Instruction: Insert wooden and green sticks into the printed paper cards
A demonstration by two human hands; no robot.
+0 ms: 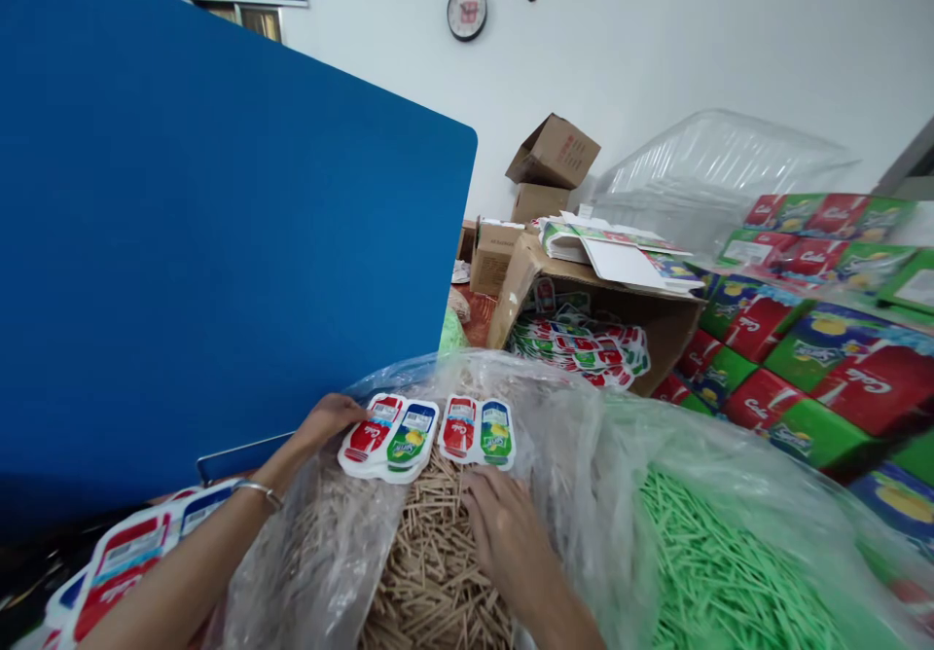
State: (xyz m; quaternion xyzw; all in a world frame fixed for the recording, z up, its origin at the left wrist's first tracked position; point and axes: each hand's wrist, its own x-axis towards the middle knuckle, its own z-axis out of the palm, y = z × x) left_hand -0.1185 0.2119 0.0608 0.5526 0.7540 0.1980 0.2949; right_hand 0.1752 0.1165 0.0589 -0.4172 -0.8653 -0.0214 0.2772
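My left hand (325,421) grips the left edge of a small stack of printed bottle-shaped cards (389,438). A second card pair (478,431) lies just to its right on a pile of tan wooden sticks (430,572) in a clear plastic bag (576,436). My right hand (503,523) rests palm down on the sticks, fingers spread, just below that second card pair and holding nothing. A bracelet sits on my left wrist.
A blue divider panel (219,241) stands at left. Green sticks (715,572) fill a bag at right. A cardboard box (657,324) holds more printed cards behind. Colourful drink-print boxes (817,358) are stacked at right. More cards (124,558) lie at lower left.
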